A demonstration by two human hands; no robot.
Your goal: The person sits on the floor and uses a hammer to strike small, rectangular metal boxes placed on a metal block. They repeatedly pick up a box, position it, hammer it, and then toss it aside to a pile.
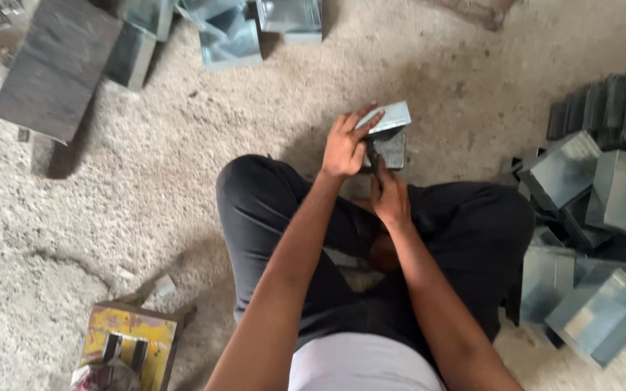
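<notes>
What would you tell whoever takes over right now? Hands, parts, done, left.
Left hand: grip on the top flap of a small sheet-metal box, fingers over its bent edge.
Right hand: closed around a dark tool at the box's near side; the tool is mostly hidden, so I cannot tell its kind.
The box sits on the sandy floor in front of the crossed legs.
Pile of similar metal boxes lies to the right, with flat dark sheets stacked behind. More boxes at top, a yellow block at lower left.
Done: box mostly folded. Left: the flap is still raised.
</notes>
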